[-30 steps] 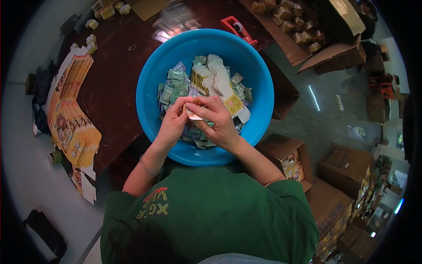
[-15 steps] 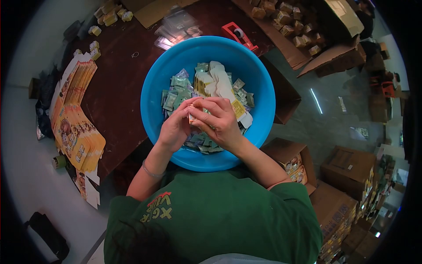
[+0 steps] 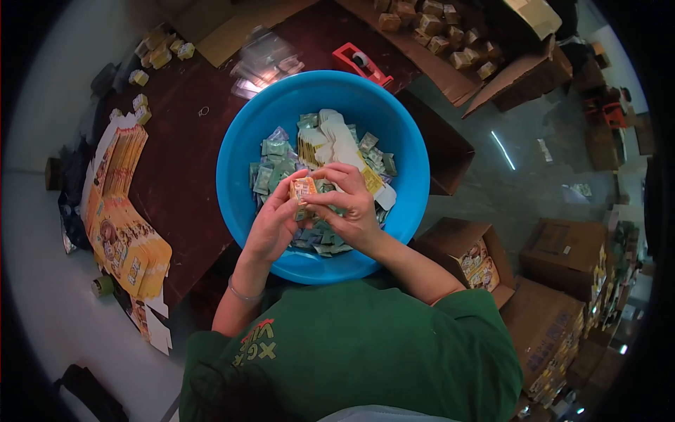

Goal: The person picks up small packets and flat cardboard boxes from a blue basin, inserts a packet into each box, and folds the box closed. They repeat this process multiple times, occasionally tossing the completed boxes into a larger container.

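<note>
Since the earlier frames, the small carton has turned up between the fingers, its orange printed face now showing, and the hands have opened apart a little around it. I see the left hand holding it along its left side, fingers curled behind. The right hand has its index finger and thumb narrowed on the lower right edge, the other fingers arched above.

Just beyond the fingertips, I make out a fanned stack of white and yellow cartons, lying on green and purple sachets that also spread below the fingers. Around all this runs the blue basin.

Farther out, past the left fingers, comes the dark red table with a row of flat printed cartons. Ahead of the fingers, beyond the rim, I find clear plastic pieces, somewhat blurred, and a red tape dispenser. Well out past the right fingers, an open cardboard box holds printed packs.
</note>
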The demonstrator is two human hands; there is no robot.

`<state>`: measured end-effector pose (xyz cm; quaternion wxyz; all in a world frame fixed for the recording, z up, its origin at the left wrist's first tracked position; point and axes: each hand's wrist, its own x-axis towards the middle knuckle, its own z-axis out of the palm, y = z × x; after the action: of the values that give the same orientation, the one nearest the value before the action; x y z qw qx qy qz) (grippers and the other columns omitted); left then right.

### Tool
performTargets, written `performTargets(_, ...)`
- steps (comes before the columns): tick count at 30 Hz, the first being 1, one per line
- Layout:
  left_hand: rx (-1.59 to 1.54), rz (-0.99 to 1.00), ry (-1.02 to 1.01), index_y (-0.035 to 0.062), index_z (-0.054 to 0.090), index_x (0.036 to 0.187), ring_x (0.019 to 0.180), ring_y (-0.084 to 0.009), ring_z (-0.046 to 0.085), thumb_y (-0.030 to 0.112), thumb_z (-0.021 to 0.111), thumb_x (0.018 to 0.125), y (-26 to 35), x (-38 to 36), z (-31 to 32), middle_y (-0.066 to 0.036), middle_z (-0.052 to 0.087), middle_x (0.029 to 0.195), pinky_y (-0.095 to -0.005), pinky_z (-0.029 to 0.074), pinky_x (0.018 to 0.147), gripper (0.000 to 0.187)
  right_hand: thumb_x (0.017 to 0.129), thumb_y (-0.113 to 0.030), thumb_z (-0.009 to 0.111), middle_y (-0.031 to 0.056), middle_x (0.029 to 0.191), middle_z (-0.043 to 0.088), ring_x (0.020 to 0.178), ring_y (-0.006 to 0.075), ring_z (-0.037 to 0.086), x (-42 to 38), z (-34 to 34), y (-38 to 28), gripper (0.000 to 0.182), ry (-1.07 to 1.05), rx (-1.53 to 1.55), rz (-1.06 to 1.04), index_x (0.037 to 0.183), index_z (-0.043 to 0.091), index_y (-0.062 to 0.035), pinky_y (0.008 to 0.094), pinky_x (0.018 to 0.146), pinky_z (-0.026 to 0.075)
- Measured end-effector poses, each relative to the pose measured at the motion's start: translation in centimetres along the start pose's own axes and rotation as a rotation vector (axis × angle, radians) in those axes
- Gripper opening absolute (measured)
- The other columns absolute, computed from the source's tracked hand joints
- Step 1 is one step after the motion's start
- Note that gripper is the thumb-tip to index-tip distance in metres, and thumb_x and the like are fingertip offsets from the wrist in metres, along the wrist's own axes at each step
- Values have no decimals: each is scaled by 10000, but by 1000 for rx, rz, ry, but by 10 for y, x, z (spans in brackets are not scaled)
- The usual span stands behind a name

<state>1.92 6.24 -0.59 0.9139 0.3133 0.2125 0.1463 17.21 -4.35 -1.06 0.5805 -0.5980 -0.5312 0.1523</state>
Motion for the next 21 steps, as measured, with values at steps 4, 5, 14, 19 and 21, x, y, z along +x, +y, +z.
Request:
performTargets(4, 147, -53, -5, 135, 256, 1560, 1037, -124, 580, 157, 575, 945, 3, -1, 4, -49, 525, 1313, -285, 516, 743, 693, 789, -115, 791, 100, 1268, 629, 1221, 283, 540, 2, -15, -1, 195, -211, 52, 143, 982, 769, -129, 423, 1045, 389)
performTargets(5, 129, -79, -28, 140, 226, 1574, 1031, -123, 580, 158, 564, 949, 4, -2, 5, -50, 523, 1315, -286, 516, 736, 710, 805, -114, 776, 117, 1293, 602, 1204, 277, 552, 0, -16, -1, 201, -236, 79, 127, 1002, 734, -102, 421, 1048, 387)
performTargets(14, 318, 7, 60, 102, 207, 1576, 1115, -226, 588, 134, 473, 1023, -11, 3, -3, -125, 385, 1462, -364, 505, 910, 614, 846, -154, 710, 99, 1098, 624, 1030, 243, 620, 91, -115, 22, 345, -147, -79, 167, 1151, 585, -51, 363, 907, 498)
performTargets(19, 391, 7, 53, 74, 330, 1517, 1112, -206, 588, 165, 530, 1006, -14, 5, -1, -128, 418, 1438, -346, 495, 912, 556, 901, -134, 673, 75, 1051, 660, 961, 184, 644, 135, -168, 51, 331, 236, 19, 271, 1206, 599, -30, 318, 864, 517)
performTargets(21, 423, 20, 35, 73, 346, 1513, 1098, -192, 584, 178, 554, 999, -14, 5, -2, -139, 438, 1431, -325, 496, 915, 564, 923, -126, 658, 66, 1031, 674, 934, 161, 653, 109, -142, 48, 328, 33, 21, 335, 1229, 604, -22, 301, 847, 524)
